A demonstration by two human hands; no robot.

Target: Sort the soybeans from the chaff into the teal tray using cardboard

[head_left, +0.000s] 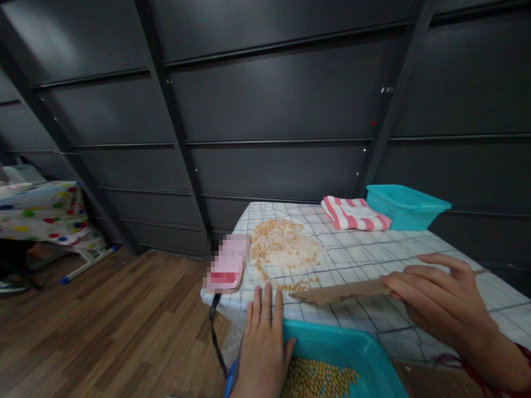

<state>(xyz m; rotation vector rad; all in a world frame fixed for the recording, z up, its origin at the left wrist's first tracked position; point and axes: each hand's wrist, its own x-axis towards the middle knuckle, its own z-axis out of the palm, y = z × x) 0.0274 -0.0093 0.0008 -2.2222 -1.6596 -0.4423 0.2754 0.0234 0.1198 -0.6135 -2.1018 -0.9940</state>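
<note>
My left hand (264,345) grips the left rim of a teal tray (357,354) at the table's near edge, thumb inside it, fingers lying flat on the cloth. The tray holds yellow beans (317,378). My right hand (440,301) is closed on the end of a brown cardboard strip (338,292) that lies across the checked tablecloth (373,254). Just beyond the strip a few beans are scattered, and farther back a pile of beans mixed with white grains (284,246) is spread on the cloth.
A pink-and-white striped cloth (354,214) and a second teal tub (404,206) sit at the table's far end. A pink blurred object (227,264) with a dark strap hangs at the left edge. Another table with a dotted cover (45,210) stands left on the wooden floor.
</note>
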